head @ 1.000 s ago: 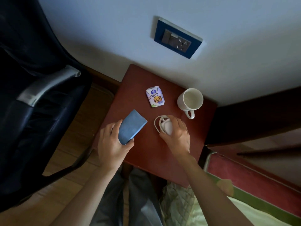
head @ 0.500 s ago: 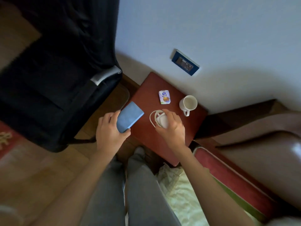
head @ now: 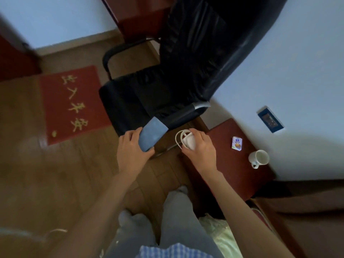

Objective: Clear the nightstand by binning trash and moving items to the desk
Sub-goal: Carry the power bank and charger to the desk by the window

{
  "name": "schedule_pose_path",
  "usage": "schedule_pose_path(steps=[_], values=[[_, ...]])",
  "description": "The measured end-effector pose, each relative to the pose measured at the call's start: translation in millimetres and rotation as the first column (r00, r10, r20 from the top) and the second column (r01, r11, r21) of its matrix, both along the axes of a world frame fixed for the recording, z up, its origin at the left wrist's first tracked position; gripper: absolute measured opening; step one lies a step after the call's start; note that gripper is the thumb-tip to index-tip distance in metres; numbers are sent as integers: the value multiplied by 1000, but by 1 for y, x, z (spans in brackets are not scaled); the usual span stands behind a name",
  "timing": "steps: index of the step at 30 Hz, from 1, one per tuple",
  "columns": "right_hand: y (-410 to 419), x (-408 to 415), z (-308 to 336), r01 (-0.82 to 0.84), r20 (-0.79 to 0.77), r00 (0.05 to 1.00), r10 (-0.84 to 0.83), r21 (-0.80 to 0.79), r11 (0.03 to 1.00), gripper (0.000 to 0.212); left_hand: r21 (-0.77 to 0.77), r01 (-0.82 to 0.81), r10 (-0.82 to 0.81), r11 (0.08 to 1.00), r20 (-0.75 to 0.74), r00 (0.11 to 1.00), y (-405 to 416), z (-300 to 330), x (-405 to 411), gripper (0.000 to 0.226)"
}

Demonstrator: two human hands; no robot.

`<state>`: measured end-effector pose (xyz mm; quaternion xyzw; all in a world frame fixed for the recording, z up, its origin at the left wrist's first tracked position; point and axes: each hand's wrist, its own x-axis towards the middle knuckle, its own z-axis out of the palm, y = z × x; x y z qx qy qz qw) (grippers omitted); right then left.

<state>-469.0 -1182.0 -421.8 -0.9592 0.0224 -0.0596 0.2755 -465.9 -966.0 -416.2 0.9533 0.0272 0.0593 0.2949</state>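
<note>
My left hand (head: 131, 152) grips a flat blue book-like object (head: 152, 134), held in the air over the floor in front of the black chair. My right hand (head: 200, 146) is closed on a white charger with a coiled white cable (head: 183, 139), lifted just left of the red-brown nightstand (head: 223, 164). On the nightstand remain a small white snack packet (head: 237, 143) and a white mug (head: 258, 158) near the wall. A dark red desk (head: 137, 17) shows at the top, behind the chair.
A black office chair (head: 167, 84) with a silver-tipped armrest stands between me and the desk. A red mat with gold characters (head: 72, 103) lies on the wooden floor at left. A blue wall socket (head: 270, 119) is above the nightstand. Bedding lies at lower right.
Both hands have lifted their items off the nightstand and moved left, away from it. The view has swung left, bringing the chair, mat and desk into sight.
</note>
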Motion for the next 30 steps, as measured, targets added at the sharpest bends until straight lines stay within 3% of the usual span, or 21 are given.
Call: schedule_pose_path(steps=[13, 30], values=[[208, -44, 51, -206, 80, 976, 204, 17, 978, 61, -48, -313, 316, 948, 81, 945, 209, 50, -99, 71], [350, 27, 52, -340, 41, 939, 342, -41, 939, 61, -13, -415, 415, 910, 65, 908, 326, 44, -73, 71]])
